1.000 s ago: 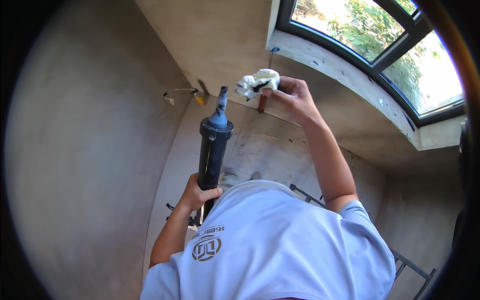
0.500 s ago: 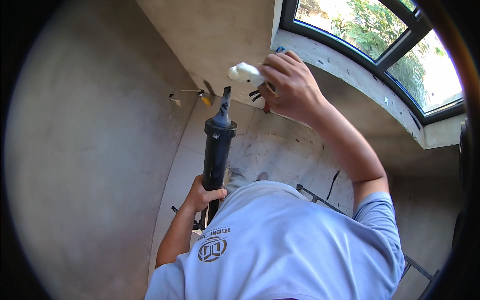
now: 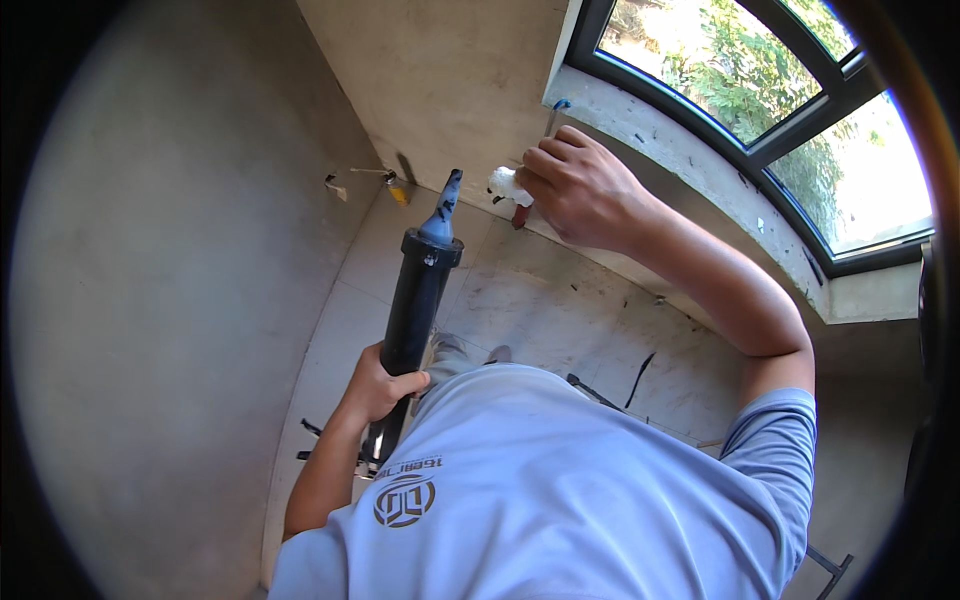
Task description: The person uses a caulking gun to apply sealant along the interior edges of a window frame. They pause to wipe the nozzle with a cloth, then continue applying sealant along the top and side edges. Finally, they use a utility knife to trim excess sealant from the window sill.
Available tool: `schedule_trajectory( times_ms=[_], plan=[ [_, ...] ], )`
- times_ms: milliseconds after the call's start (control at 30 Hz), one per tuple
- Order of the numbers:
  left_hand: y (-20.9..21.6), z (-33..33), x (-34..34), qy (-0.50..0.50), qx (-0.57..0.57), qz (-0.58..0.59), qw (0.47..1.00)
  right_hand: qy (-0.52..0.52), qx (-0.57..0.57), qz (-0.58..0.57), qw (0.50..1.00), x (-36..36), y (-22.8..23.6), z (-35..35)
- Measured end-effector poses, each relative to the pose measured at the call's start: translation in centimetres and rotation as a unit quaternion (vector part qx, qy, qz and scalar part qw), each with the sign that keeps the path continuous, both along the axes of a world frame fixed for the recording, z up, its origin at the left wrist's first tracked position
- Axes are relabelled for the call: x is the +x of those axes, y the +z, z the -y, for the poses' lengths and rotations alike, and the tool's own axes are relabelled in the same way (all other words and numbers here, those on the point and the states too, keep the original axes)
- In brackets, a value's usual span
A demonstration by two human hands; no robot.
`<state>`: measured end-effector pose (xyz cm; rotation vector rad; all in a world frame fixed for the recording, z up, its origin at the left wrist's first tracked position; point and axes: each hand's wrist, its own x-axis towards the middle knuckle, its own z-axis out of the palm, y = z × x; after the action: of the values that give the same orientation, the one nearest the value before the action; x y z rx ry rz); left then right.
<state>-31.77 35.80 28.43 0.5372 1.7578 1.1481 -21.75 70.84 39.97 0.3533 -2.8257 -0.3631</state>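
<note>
My left hand (image 3: 378, 385) is wrapped round the lower barrel of a black caulking gun (image 3: 407, 305), which stands nearly upright and leans slightly right. Its translucent grey nozzle (image 3: 438, 218) is smeared with black sealant, heaviest at the tip. The gun's handle end is partly hidden by my arm and shirt. To the right of the nozzle, apart from it, my right hand (image 3: 585, 195) pinches a crumpled white wad (image 3: 508, 184) that looks like tissue or cloth. Most of the wad is hidden in my fingers.
A plain wall (image 3: 180, 300) runs down my left. At the upper right is a dark-framed window (image 3: 790, 150) above a ledge (image 3: 690, 150) with dark scraps on it. A yellow-handled tool (image 3: 398, 192) lies in the corner. Black strips (image 3: 640, 378) lie on the tiled floor.
My right hand has turned and moved slightly right and down, with less of the white wad showing. The caulking gun has shifted a little left in view, still held by my left hand.
</note>
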Motion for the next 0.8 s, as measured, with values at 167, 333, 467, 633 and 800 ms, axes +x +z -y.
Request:
schedule_trajectory(
  times_ms=[167,333,467,633,800],
  plan=[
    [1.7,-0.3,0.0,-0.007,-0.075,-0.250,0.965,-0.024,-0.006,0.192,0.981,0.0,3.1,0.0],
    [2.7,-1.2,-0.4,-0.052,-0.178,-0.351,0.918,-0.024,0.030,0.275,0.961,-1.1,3.1,0.6],
    [2.5,-1.6,-0.2,-0.081,-0.219,-0.401,0.886,-0.038,0.038,0.334,0.941,-2.1,2.3,1.4],
    [1.7,-1.3,0.0,-0.100,-0.236,-0.449,0.856,-0.074,0.032,0.419,0.904,-2.9,1.1,2.3],
    [1.0,-1.0,0.1,-0.121,-0.259,-0.459,0.841,-0.082,0.011,0.444,0.892,-2.8,-1.0,1.3]
  ],
)
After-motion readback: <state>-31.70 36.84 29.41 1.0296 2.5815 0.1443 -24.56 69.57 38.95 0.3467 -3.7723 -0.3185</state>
